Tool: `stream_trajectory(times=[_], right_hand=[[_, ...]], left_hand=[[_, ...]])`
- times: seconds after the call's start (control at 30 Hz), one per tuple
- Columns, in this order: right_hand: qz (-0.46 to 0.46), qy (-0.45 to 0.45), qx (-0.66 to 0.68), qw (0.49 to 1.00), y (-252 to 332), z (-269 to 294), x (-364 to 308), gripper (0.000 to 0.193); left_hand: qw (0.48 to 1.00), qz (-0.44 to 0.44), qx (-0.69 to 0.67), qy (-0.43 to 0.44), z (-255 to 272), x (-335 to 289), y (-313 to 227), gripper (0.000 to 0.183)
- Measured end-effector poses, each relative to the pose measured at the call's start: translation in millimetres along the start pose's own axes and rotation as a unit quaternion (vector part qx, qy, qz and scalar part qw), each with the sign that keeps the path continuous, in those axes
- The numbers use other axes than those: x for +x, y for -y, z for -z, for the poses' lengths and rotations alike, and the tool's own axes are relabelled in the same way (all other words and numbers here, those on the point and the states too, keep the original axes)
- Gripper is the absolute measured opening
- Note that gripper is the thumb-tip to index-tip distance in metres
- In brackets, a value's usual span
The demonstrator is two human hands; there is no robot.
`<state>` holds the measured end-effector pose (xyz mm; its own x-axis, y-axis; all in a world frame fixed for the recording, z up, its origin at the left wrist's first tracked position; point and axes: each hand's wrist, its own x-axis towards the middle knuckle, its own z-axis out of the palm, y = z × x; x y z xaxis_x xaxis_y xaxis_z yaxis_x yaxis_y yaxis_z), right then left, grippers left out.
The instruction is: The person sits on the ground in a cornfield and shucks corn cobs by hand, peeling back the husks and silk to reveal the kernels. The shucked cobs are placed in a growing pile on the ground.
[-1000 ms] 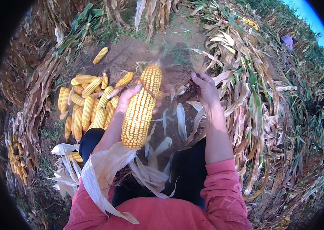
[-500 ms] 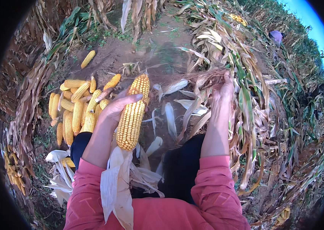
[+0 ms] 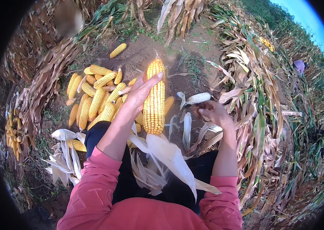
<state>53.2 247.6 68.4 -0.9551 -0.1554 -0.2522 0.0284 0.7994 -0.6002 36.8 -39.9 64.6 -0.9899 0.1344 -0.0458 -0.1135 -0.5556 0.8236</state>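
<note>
My left hand (image 3: 142, 92) is wrapped round a yellow ear of corn (image 3: 155, 101), held upright with its tip up and its kernels bare. Pale husk leaves (image 3: 171, 153) hang from the base of that ear over my lap. To the right, my right hand (image 3: 217, 114) is held with curled fingers at a dark reddish-brown tuft of corn silk (image 3: 197, 111); some of its fingers are hard to make out. Just beyond it lies a whitish husk-covered ear (image 3: 198, 98). Left of my left hand, a heap of bare yellow corn ears (image 3: 98, 99) rests on the soil.
One lone ear (image 3: 118, 50) lies beyond the heap. Loose husk pieces (image 3: 186, 130) are on the ground before my knees. Dry stalks and leaves (image 3: 259, 99) are piled along the right. More ears (image 3: 14, 134) lie at the far left, beside a dry stalk row.
My left hand has turned the ear more upright, and its husk now swings to the right. My right hand has come lower and nearer; the silk stretched out from it no longer shows spread.
</note>
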Motion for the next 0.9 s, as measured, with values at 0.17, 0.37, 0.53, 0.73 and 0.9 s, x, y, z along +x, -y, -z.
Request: stream_trajectory(times=[0.17,0.37,0.53,0.73,0.9], right_hand=[[0.098,0.088,0.360,0.924,47.1,-57.1,9.4,0.091],[0.078,0.167,0.505,0.843,78.8,-110.8,1.3,0.064],[0.069,0.173,0.582,0.792,75.7,-109.4,-0.6,0.056],[0.065,0.112,0.627,0.768,79.6,-91.7,-2.8,0.052],[0.073,0.038,0.596,0.799,64.9,-86.1,5.6,0.059]], left_hand=[[0.996,-0.080,0.032,0.003,-7.2,0.7,14.7,0.057],[0.998,-0.057,-0.034,0.006,-15.4,-2.0,14.3,0.039],[0.996,-0.069,-0.043,-0.020,2.3,7.9,10.1,0.028],[0.983,-0.028,-0.178,0.044,27.5,13.6,-1.9,0.035],[0.984,0.002,-0.176,0.030,28.9,12.8,-9.5,0.043]])
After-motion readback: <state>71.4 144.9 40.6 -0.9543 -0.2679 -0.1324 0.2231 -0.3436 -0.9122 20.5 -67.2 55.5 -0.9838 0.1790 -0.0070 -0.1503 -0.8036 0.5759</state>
